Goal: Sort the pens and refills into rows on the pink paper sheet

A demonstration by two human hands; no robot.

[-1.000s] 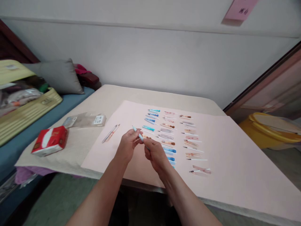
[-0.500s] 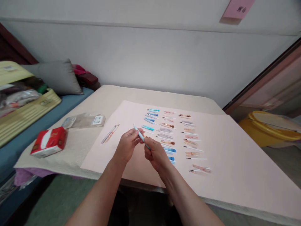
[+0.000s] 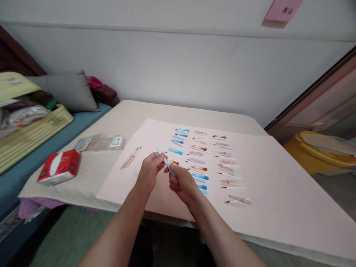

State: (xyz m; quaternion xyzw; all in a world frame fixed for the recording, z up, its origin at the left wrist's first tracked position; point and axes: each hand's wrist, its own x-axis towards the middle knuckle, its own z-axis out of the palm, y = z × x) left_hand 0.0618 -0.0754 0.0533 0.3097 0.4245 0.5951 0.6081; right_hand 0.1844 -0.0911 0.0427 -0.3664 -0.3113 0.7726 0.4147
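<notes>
Between my hands, over the pink sheet (image 3: 155, 129), is a light blue pen (image 3: 167, 162), its tip pointing up and to the left. My left hand (image 3: 151, 165) pinches it near the tip end. The other end is gripped by my right hand (image 3: 180, 181), whose fingers partly hide it. Just beyond and to the right lie rows of disassembled pens: blue barrels (image 3: 200, 177), brown-capped barrels (image 3: 199, 168), clear barrels (image 3: 196, 160) and thin white refills (image 3: 233, 187). Part of a brown piece (image 3: 174, 162) shows behind my fingers.
Several slim pens (image 3: 130, 158) lie together at the sheet's left. Further left are a clear plastic package (image 3: 100, 142) and a red tissue pack (image 3: 59, 167). A yellow bucket (image 3: 314, 152) stands right of the table, and a grey pillow (image 3: 66, 89) rests at the far left.
My right hand has shifted slightly left and tilted, still gripping the pen. My left hand has barely moved, and the laid-out pieces look unchanged.
</notes>
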